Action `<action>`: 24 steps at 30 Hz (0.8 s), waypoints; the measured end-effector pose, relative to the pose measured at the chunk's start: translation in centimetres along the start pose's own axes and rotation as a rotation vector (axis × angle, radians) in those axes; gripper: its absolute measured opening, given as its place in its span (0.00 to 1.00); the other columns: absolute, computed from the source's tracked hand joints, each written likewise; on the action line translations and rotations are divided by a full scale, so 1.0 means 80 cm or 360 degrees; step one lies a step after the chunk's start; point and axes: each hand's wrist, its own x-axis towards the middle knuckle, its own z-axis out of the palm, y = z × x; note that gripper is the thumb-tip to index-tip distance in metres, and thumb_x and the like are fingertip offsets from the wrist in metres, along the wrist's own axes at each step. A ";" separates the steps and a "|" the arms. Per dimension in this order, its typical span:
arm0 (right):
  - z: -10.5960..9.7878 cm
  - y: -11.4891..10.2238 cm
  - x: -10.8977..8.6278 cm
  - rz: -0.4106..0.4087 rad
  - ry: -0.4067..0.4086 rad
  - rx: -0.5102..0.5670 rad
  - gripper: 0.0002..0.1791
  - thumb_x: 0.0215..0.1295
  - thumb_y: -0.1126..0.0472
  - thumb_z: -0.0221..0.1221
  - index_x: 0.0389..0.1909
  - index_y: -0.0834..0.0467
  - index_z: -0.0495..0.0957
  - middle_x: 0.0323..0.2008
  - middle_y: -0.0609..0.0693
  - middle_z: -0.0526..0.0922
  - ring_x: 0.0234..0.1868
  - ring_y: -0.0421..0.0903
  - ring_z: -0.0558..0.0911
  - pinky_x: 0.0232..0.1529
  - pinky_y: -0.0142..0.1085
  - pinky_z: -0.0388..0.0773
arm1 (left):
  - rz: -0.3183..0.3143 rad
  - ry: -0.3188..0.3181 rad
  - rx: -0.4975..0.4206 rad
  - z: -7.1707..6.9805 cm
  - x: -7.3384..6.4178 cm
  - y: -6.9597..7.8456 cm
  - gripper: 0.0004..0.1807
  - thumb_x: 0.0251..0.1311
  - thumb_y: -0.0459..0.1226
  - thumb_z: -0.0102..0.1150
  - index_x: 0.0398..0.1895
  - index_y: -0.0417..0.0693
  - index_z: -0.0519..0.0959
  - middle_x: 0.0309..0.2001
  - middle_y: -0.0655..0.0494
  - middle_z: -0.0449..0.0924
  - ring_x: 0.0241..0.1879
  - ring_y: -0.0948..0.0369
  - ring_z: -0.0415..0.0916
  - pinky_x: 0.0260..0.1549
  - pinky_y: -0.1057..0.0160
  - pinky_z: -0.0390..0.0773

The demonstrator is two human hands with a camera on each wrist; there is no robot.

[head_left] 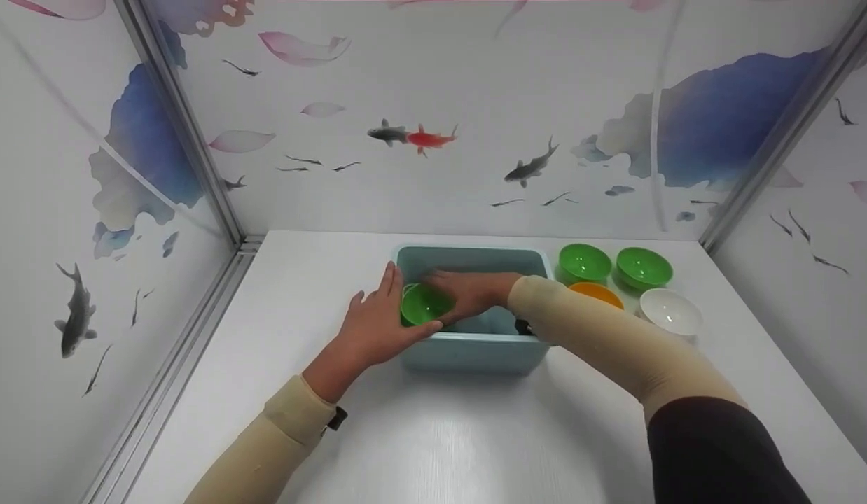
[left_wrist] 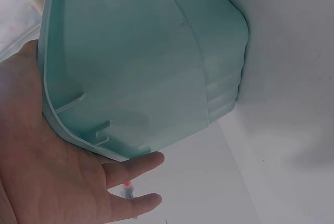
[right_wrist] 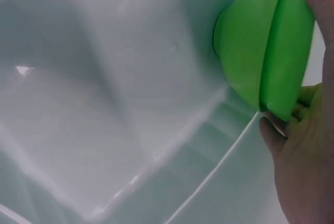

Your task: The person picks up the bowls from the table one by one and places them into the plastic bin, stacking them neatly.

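Pinching the upper green bowl at its edge, my right hand reaches inside the blue bin. That bowl sits nested in a lower green bowl, at the bin's left end. My left hand is spread against the bin's near left corner, fingers extended. Right of the bin stand two green bowls, a white bowl and an orange bowl, partly hidden by my sleeve.

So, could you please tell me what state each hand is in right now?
Left hand: open, resting against the blue tub.
Right hand: closed, holding a green bowl inside the tub.
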 end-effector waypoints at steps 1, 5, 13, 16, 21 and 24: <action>0.000 0.000 0.000 0.0008 -0.0005 -0.0032 0.58 0.71 0.29 0.67 0.90 0.51 0.53 0.81 0.50 0.65 0.80 0.49 0.67 0.81 0.52 0.64 | 0.0000 0.0001 0.0001 0.000 0.000 0.000 0.72 0.65 0.82 0.49 0.91 0.36 0.42 0.91 0.41 0.41 0.79 0.38 0.68 0.79 0.30 0.55; 0.000 0.000 0.001 0.0027 -0.0017 -0.0136 0.58 0.69 0.31 0.71 0.89 0.51 0.55 0.80 0.50 0.67 0.79 0.49 0.68 0.80 0.50 0.66 | 0.0007 0.0003 0.0001 0.000 0.000 0.000 0.73 0.64 0.82 0.49 0.91 0.36 0.43 0.91 0.41 0.41 0.79 0.39 0.68 0.79 0.30 0.55; -0.002 -0.001 0.002 0.0017 -0.0048 -0.0128 0.59 0.70 0.35 0.73 0.90 0.56 0.53 0.81 0.53 0.66 0.80 0.51 0.67 0.81 0.49 0.64 | -0.0012 -0.0037 0.0002 -0.001 0.000 0.000 0.73 0.64 0.83 0.48 0.91 0.36 0.41 0.91 0.42 0.39 0.84 0.46 0.60 0.80 0.30 0.53; -0.003 -0.002 0.001 0.0022 -0.0052 -0.0133 0.60 0.69 0.35 0.74 0.90 0.55 0.53 0.81 0.53 0.66 0.80 0.51 0.67 0.81 0.49 0.64 | -0.0005 -0.0031 0.0002 -0.001 0.000 -0.001 0.73 0.64 0.82 0.49 0.91 0.36 0.41 0.91 0.42 0.39 0.84 0.46 0.60 0.80 0.30 0.53; -0.001 0.001 0.002 0.0023 -0.0032 -0.0127 0.61 0.67 0.33 0.74 0.90 0.54 0.54 0.80 0.54 0.67 0.79 0.51 0.68 0.80 0.50 0.66 | -0.0005 -0.0030 -0.0005 0.000 -0.001 -0.001 0.73 0.64 0.83 0.48 0.91 0.36 0.41 0.91 0.42 0.39 0.84 0.45 0.61 0.80 0.30 0.54; 0.000 0.003 0.003 0.0040 -0.0025 -0.0121 0.62 0.66 0.32 0.74 0.90 0.54 0.54 0.80 0.54 0.66 0.78 0.51 0.69 0.79 0.51 0.67 | -0.0002 -0.0028 -0.0007 0.000 -0.001 -0.001 0.73 0.64 0.83 0.48 0.91 0.36 0.41 0.91 0.42 0.39 0.84 0.46 0.60 0.80 0.30 0.54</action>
